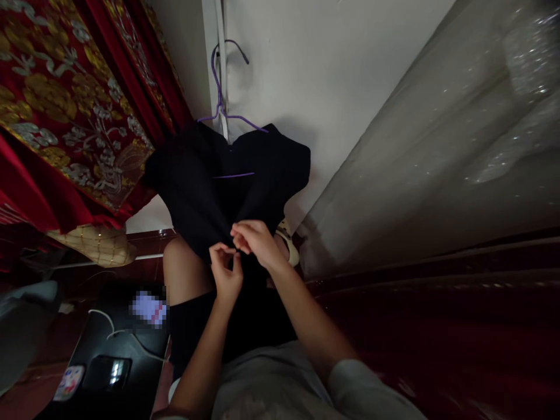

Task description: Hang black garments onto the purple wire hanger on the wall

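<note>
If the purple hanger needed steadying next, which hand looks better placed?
Probably the right hand: it sits higher in view over the dark garment, nearer the purple hanger than the left hand. Whether either pinches something tiny is unclear.

Single head-worn camera, looking forward and steeply down over the lap. Close range on left hand and right hand; view centre falls just beyond the right. Forearms run back toward the lens; pale wall farther off, beyond both hands.
</note>
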### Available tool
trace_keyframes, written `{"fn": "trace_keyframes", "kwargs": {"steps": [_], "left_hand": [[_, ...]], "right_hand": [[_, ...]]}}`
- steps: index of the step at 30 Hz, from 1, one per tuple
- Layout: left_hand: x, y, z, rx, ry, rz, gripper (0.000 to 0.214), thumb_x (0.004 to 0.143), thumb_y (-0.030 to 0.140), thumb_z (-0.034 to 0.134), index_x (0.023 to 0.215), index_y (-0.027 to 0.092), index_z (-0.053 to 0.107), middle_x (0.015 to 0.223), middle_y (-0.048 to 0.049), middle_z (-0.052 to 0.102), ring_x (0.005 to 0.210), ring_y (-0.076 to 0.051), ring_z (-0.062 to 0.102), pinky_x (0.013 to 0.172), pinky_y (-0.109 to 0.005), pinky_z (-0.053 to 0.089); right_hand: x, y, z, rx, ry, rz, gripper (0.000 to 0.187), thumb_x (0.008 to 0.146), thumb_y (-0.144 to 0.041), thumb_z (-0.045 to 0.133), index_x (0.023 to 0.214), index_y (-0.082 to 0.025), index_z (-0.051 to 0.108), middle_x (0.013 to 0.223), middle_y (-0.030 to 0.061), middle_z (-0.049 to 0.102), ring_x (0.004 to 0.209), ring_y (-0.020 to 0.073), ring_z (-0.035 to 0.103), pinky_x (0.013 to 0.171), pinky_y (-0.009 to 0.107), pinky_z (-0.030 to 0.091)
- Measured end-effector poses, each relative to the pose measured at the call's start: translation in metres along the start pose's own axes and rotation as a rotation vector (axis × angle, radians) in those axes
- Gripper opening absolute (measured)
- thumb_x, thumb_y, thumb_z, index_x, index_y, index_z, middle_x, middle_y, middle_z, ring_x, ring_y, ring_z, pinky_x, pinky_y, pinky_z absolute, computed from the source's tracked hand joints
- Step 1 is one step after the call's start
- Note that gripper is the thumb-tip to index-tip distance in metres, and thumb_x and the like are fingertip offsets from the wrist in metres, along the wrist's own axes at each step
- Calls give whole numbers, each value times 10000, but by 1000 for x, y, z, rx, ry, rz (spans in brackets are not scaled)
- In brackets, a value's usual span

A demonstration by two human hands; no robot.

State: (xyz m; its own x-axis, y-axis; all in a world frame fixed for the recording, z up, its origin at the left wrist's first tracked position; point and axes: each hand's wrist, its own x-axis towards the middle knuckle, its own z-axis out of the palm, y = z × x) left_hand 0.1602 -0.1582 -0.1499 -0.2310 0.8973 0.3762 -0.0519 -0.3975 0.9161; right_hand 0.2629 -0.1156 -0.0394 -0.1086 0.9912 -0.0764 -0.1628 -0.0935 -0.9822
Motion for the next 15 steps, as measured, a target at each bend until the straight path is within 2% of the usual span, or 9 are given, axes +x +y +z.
{"fn": "trace_keyframes", "kwargs": {"steps": [2, 4, 7, 10, 12, 14, 15], "left_hand": [[-5, -11, 8, 83, -21, 18, 234, 928, 217, 677, 1069, 214, 490, 912, -19, 589, 863, -145, 651, 827, -260, 539], [-9, -19, 18, 144, -77, 42, 188, 934, 210, 658, 1034, 208, 500, 900, -20, 574, 842, -146, 628, 796, -252, 529], [-7, -20, 31, 171, -157, 62, 163, 950, 210, 631, 1067, 202, 518, 916, -38, 597, 840, -157, 632, 787, -265, 526], [15, -1, 37, 171, -266, 93, 260, 957, 228, 635, 1197, 197, 540, 956, -64, 657, 863, -177, 669, 827, -301, 540], [45, 22, 35, 155, -310, 168, 303, 977, 264, 627, 1264, 200, 555, 1034, -93, 691, 939, -197, 691, 887, -329, 545], [84, 50, 30, 139, -243, 295, 330, 1016, 316, 592, 1329, 215, 559, 1129, -108, 694, 1035, -204, 686, 950, -336, 531], [105, 65, 27, 159, -201, 377, 337, 1040, 333, 557, 1359, 225, 556, 1118, -93, 693, 1011, -191, 685, 947, -329, 525]], "right_hand": [[28, -39, 2, 25, 89, -50, 233, 873, -270, 549, 674, -151, 577, 475, -27, 528, 336, 42, 358, 363, 190, 218], [56, -81, 3, 33, 148, -199, 240, 912, -208, 542, 680, -150, 560, 489, -39, 521, 339, 22, 348, 358, 165, 229], [80, -124, 5, -2, 97, -342, 262, 978, -235, 546, 728, -157, 535, 525, -55, 498, 362, 8, 373, 368, 124, 252], [78, -127, 5, -70, 17, -452, 298, 1015, -318, 545, 757, -170, 524, 554, -59, 496, 381, 7, 411, 388, 111, 299], [69, -116, 1, -95, 18, -488, 305, 1009, -329, 554, 746, -176, 529, 543, -60, 498, 380, 14, 416, 390, 120, 316], [59, -104, -6, -101, 40, -483, 302, 994, -306, 559, 721, -179, 542, 519, -59, 500, 376, 22, 413, 388, 132, 317], [55, -101, -10, -103, 45, -478, 301, 984, -296, 563, 706, -180, 547, 506, -58, 498, 375, 26, 412, 388, 139, 315]]}}
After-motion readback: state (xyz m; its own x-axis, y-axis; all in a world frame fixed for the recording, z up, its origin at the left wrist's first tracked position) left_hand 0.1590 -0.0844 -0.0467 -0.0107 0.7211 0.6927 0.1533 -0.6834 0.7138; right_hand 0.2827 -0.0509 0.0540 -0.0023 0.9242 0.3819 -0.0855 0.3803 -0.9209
